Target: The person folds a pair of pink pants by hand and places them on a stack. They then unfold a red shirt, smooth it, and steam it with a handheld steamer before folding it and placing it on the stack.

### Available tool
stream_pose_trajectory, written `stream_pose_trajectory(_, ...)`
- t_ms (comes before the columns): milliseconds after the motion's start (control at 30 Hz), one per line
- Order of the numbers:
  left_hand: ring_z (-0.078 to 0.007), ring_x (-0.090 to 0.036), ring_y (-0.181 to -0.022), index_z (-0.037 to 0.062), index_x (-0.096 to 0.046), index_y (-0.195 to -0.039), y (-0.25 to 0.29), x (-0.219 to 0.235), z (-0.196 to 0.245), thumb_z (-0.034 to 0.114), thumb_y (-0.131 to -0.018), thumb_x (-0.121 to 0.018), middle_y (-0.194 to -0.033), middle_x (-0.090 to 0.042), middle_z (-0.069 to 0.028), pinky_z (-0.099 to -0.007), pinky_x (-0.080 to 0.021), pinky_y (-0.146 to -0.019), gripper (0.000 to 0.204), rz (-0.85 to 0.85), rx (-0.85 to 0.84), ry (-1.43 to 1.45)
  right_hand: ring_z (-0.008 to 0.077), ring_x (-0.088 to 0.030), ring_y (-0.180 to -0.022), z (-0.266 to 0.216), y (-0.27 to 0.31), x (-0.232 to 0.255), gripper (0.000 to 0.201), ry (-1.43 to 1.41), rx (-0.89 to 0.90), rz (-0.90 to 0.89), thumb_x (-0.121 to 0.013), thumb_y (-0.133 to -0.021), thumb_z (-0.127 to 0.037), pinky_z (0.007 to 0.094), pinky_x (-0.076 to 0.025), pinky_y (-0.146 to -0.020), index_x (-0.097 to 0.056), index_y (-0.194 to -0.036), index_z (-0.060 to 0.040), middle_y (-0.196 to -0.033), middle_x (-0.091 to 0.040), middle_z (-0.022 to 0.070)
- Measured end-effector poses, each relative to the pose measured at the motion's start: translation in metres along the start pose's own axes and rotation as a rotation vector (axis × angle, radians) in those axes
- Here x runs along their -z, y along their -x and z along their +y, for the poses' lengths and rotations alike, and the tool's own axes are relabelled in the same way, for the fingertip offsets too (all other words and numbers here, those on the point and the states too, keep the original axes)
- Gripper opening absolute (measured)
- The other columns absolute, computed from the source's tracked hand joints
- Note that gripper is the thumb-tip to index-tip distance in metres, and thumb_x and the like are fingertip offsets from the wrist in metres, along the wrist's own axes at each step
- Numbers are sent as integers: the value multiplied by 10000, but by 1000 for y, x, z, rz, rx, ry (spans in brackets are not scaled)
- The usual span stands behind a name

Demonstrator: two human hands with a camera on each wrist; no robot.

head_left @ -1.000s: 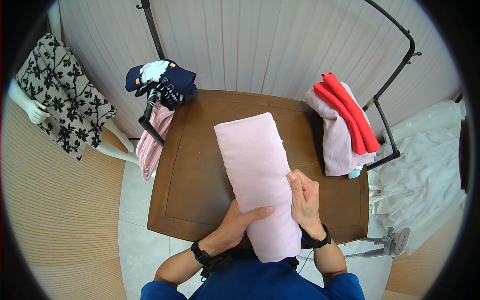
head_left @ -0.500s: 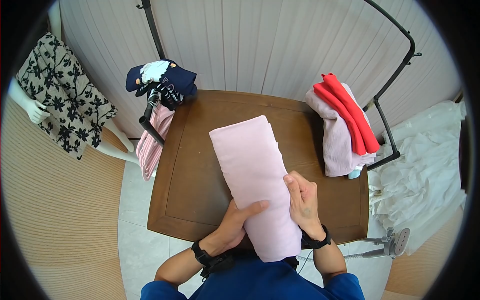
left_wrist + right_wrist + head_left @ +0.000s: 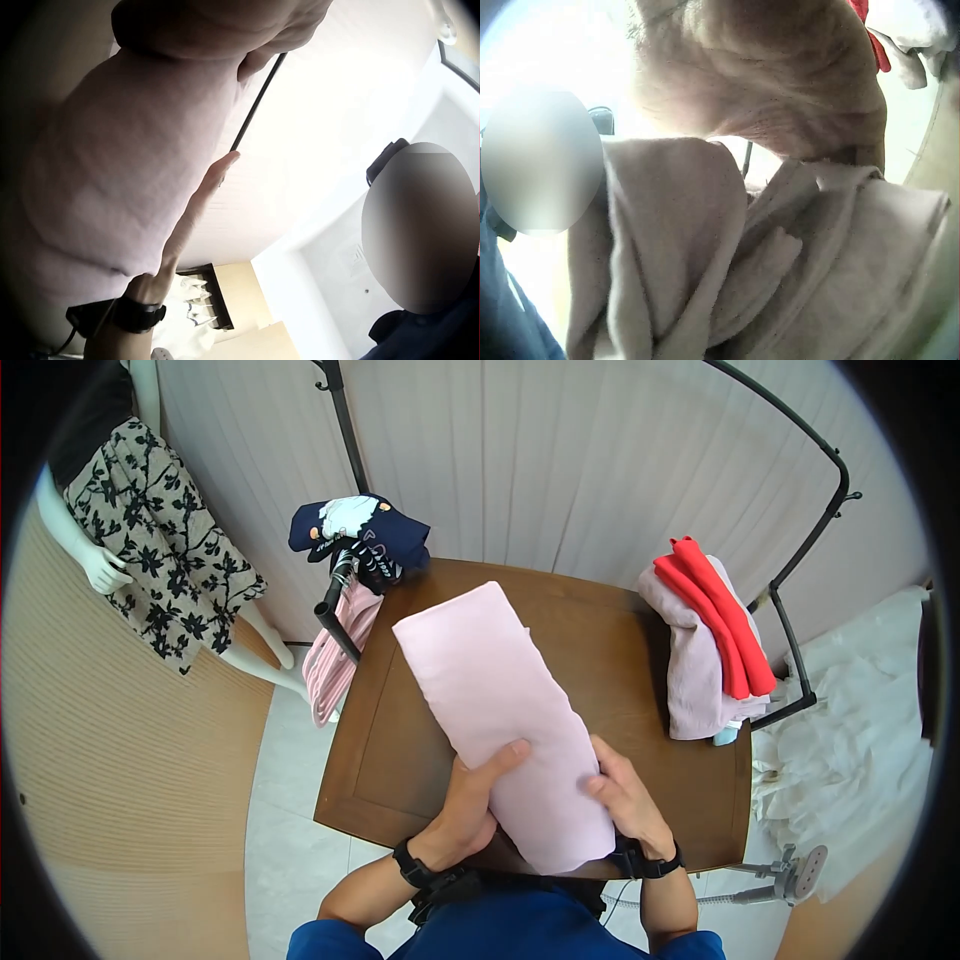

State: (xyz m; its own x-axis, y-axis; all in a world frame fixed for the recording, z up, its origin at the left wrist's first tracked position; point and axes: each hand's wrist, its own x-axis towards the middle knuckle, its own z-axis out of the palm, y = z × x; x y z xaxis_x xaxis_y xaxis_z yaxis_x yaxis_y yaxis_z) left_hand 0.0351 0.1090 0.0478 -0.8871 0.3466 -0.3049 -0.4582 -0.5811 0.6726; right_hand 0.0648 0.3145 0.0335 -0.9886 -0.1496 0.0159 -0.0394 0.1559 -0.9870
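Observation:
A pale pink cloth, folded into a long flat bundle (image 3: 500,700), is held above the table's front part and tilts up to the left. The left hand (image 3: 470,800) grips its lower left edge, thumb lying on top and the other fingers hidden beneath. At the right edge the right hand (image 3: 630,800) holds the bundle, its thumb and a finger along the side. Loose layered edges of the cloth (image 3: 675,217) show below the right hand (image 3: 765,75) in the right wrist view. In the left wrist view the smooth underside (image 3: 127,165) fills the left half.
Brown wooden table (image 3: 400,760). Red folded cloth (image 3: 715,620) lies on pinkish folded cloths (image 3: 695,680) at the table's right. A navy garment (image 3: 395,535) rests on the rack at left, over pink hanging clothes (image 3: 340,650). Beyond stand a mannequin in a floral skirt (image 3: 150,540) and white ruffled fabric (image 3: 850,730).
The bundle has tilted further left, its far end moving left. The right hand has slid lower along the right edge, its fingers less curled. The head view has shifted, moving the surroundings rightward and down.

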Motion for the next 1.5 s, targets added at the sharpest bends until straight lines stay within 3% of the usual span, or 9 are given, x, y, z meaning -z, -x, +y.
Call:
stream_pose_trajectory(267, -228, -574, -1212, 32, -517, -1353, 2, -2, -8, 181, -910, -743, -1289, -611, -102, -401, -454, -1043, 519, 61, -81, 5, 243, -674, -742, -18, 3, -11, 340, 161, -85, 64, -687, -948, -251, 333, -506, -698, -650, -1153, 19, -885, -709, 181)
stream_pose_trajectory(367, -227, -567, -1222, 38, -514, -1355, 1, 0, -10, 185, -909, -745, -1300, -603, -101, -398, -453, -1048, 524, 64, -76, 5, 270, -642, -636, -23, 3, -17, 272, 202, 27, 145, -642, -987, -217, 328, -497, -650, -655, -1139, 8, -784, -686, 195)
stream_pose_trajectory(433, -227, -564, -1226, 37, -510, -1358, 1, 2, -11, 186, -908, -747, -1302, -601, -100, -398, -451, -1051, 530, 66, -72, 6, 350, -579, -555, -26, 4, -18, 201, 242, 28, 205, -611, -1007, -190, 359, -467, -573, -673, -1066, -7, -680, -608, 224)
stream_pose_trajectory(600, -228, -556, -1237, 36, -493, -1377, 3, 3, -9, 204, -904, -753, -1313, -592, -100, -399, -441, -1065, 565, 62, -35, 25, 408, -489, -506, -19, 7, -12, 233, 503, 119, 228, -592, -1028, -213, 405, -393, -476, -667, -915, -23, -590, -491, 218)
stream_pose_trajectory(700, -236, -544, -1255, 33, -474, -1399, 2, 9, -12, 242, -914, -740, -1327, -579, -111, -411, -434, -1078, 591, 58, -5, 32, 409, -453, -481, -18, 8, -12, 280, 542, 176, 253, -591, -1033, -235, 415, -365, -452, -644, -856, -25, -566, -462, 210)
stream_pose_trajectory(767, -294, -529, -1285, 38, -434, -1439, 1, 17, -15, 387, -913, -702, -1375, -553, -153, -468, -424, -1106, 686, 41, 47, 61, 405, -445, -469, -19, 9, -10, 297, 549, 193, 261, -590, -1035, -242, 413, -360, -446, -631, -837, -25, -559, -458, 206)
stream_pose_trajectory(967, -319, -524, -1295, 49, -407, -1473, 3, 25, 3, 574, -888, -635, -1401, -542, -156, -481, -420, -1107, 818, 46, -32, 125, 382, -379, -488, -30, 15, 5, 350, 401, 42, 105, -595, -1032, -234, 405, -356, -460, -573, -764, -10, -577, -435, 208)
stream_pose_trajectory(1267, -311, -547, -1268, 16, -441, -1448, -3, 33, 25, 464, -884, -638, -1385, -560, -158, -452, -433, -1089, 747, 34, -273, 181, 377, -355, -517, -30, 26, 16, 394, 406, 80, -13, -621, -1016, -243, 407, -338, -466, -527, -721, 1, -595, -423, 205)
stream_pose_trajectory(1500, -293, -582, -1233, 9, -478, -1419, -7, 39, 25, 375, -944, -600, -1360, -594, -149, -436, -444, -1083, 613, -5, -295, 220, 387, -381, -507, -30, 27, 17, 391, 456, 131, -26, -644, -998, -224, 419, -331, -464, -499, -705, -9, -585, -423, 199)
